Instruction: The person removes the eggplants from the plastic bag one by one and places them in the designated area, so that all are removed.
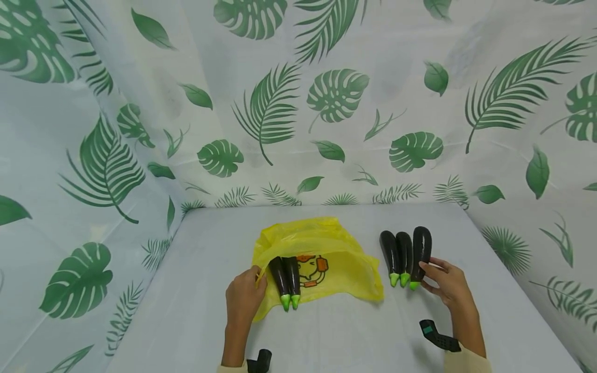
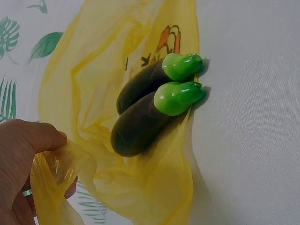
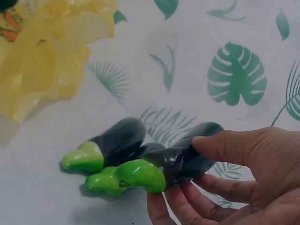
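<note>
A yellow plastic bag (image 1: 345, 272) with a printed cartoon lies on the table, its mouth toward me. My left hand (image 1: 245, 294) pinches the bag's left edge and lifts it, as the left wrist view also shows. Two dark eggplants (image 2: 140, 126) with green stem ends lie side by side in the bag's mouth, stems poking out. To the right of the bag, my right hand (image 1: 445, 282) grips an eggplant (image 3: 187, 154) between thumb and fingers. Just left of it, two more eggplants (image 1: 396, 254) rest on the table with their green ends toward me.
The white table (image 1: 205, 248) carries the bag and the eggplants. Leaf-printed white sheeting (image 1: 289, 171) rises behind it and along both sides. A black wrist device (image 1: 438, 336) sits on the right wrist, and another (image 1: 259, 361) on the left.
</note>
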`<action>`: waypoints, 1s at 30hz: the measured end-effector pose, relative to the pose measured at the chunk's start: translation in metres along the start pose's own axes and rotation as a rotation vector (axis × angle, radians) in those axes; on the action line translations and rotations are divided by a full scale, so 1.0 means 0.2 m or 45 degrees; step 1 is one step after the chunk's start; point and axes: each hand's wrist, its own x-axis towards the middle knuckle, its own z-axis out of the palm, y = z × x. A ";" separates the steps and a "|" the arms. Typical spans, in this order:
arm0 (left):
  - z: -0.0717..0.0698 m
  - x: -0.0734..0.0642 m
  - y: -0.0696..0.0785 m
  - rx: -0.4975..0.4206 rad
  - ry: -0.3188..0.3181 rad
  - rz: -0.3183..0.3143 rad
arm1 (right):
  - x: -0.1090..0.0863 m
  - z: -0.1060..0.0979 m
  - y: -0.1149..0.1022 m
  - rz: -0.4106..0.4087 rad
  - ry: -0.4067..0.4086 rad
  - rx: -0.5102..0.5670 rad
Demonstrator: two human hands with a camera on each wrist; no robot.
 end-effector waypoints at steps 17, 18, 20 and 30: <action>0.00 0.00 0.01 0.020 -0.017 0.008 | 0.11 -0.07 0.00 0.125 0.153 -0.164; 0.00 0.00 0.01 0.020 -0.018 0.005 | 0.12 -0.06 0.01 0.131 0.161 -0.175; -0.01 0.00 0.01 0.018 -0.024 0.000 | 0.14 -0.06 0.01 0.145 0.170 -0.186; -0.01 0.00 0.01 0.026 -0.024 -0.010 | 0.20 0.00 0.05 0.203 0.236 -0.205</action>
